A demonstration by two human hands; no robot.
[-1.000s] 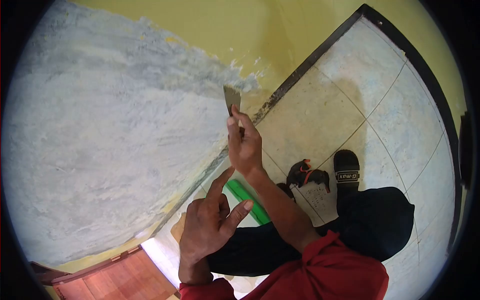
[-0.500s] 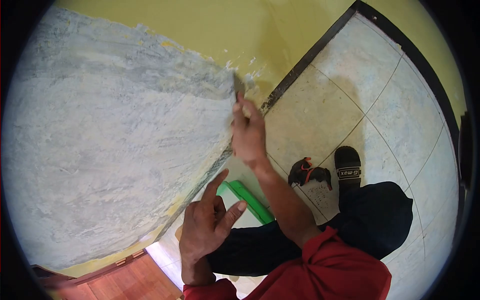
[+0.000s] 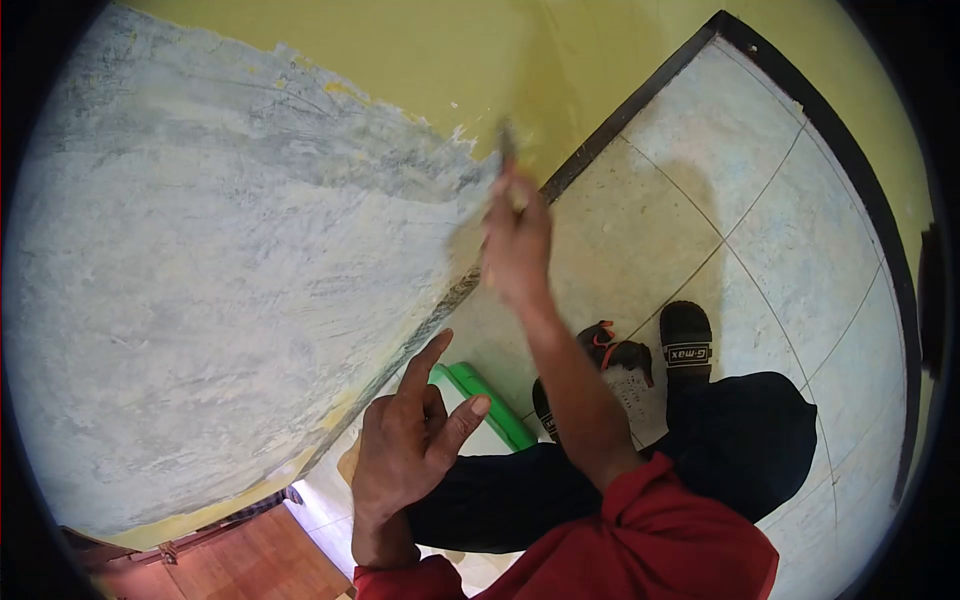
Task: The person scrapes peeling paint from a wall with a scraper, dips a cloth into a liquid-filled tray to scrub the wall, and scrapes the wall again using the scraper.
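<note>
My right hand (image 3: 518, 240) grips a putty knife (image 3: 506, 145), blurred by motion, with its blade pointing up over the yellow wall (image 3: 430, 60) at the right end of a grey-white plastered patch (image 3: 220, 230). Below and to the left, my left hand (image 3: 405, 440) is raised with index finger and thumb stretched apart and the other fingers curled. It holds nothing visible and does not appear to touch the wall.
A green-edged container (image 3: 490, 405) lies on the tiled floor (image 3: 650, 200) behind my forearms. Beside my sandalled foot (image 3: 687, 335) is a black and orange object (image 3: 622, 355). Dark skirting (image 3: 600, 130) lines the wall's foot. A reddish-brown wooden surface (image 3: 250, 565) shows at lower left.
My right hand and the putty knife have moved right and slightly up, off the patch's edge where some white marks no longer show. My left hand has barely moved.
</note>
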